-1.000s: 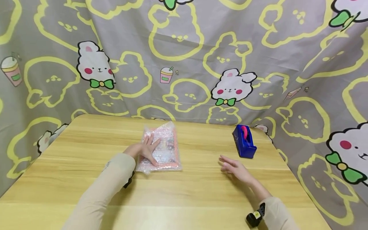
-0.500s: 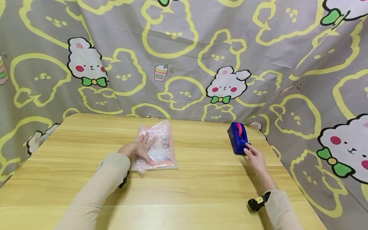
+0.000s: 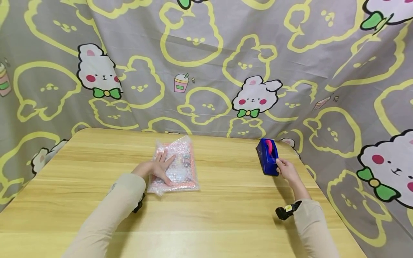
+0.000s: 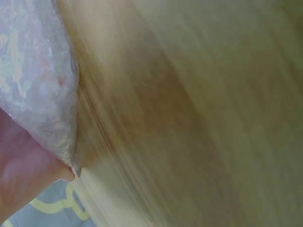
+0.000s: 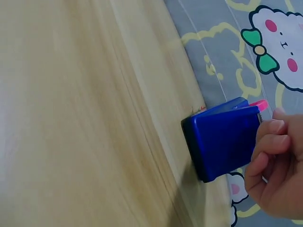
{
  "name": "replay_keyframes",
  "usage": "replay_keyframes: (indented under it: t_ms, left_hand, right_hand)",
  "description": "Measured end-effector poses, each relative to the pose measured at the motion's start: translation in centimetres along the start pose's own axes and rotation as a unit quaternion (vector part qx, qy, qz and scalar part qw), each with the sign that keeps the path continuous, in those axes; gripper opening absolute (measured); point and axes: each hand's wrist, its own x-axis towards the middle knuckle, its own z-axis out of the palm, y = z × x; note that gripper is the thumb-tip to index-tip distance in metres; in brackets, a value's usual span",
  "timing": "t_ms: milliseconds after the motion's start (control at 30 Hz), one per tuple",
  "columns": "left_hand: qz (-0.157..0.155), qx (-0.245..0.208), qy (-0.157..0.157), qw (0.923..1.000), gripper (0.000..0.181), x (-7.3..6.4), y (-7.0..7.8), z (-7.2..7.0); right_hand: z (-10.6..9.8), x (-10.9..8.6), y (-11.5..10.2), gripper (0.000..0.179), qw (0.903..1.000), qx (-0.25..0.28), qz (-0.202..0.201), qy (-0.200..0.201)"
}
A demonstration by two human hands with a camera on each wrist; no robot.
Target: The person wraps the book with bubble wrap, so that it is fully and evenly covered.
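Note:
A bubble-wrapped package (image 3: 182, 168), flat, with an orange-pink border and a printed middle, lies on the table left of centre. My left hand (image 3: 158, 170) rests on its left part with fingers spread; the left wrist view shows the hand by the crinkled wrap (image 4: 42, 61). Toward the back right stands a blue tape dispenser (image 3: 266, 163) with a pink core (image 3: 269, 147). My right hand (image 3: 288, 170) is at its front end, thumb and forefinger pinching the clear tape there. In the right wrist view the other fingers (image 5: 258, 168) curl beside the dispenser.
The light wooden table (image 3: 209, 218) ends at the back and right against a grey curtain (image 3: 206, 75) with yellow outlines and white rabbits. A small black wrist camera (image 3: 284, 213) sits on the right wrist.
My right hand has moved from the bare table up and right to the dispenser's front, and its fingers have closed there. The left hand stays on the package. The head view has shifted slightly.

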Motion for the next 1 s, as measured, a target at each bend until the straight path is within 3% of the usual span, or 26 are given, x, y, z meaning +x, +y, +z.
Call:
replay_keyframes:
  t_ms: [300,533,733,1000]
  left_hand:
    - [0.001,0.005,0.0,1.0,0.123,-0.1,0.1,0.0]
    - [0.0,-0.001,0.001,1.0,0.122,-0.1,0.0,0.0]
    - [-0.001,0.001,0.0,1.0,0.123,0.0,-0.1,0.0]
    - [-0.002,0.009,0.001,1.0,0.124,0.1,-0.1,0.1]
  right_hand:
    - [0.2,0.8,-0.4,0.042,0.9986,0.007,0.052,0.0]
    - [0.6,1.0,-0.2,0.031,0.9924,0.1,0.069,0.018]
    - [1.8,0.9,0.2,0.014,0.9797,0.17,0.069,0.08]
    - [3.3,0.7,0.5,0.015,0.9656,0.198,0.051,0.161]
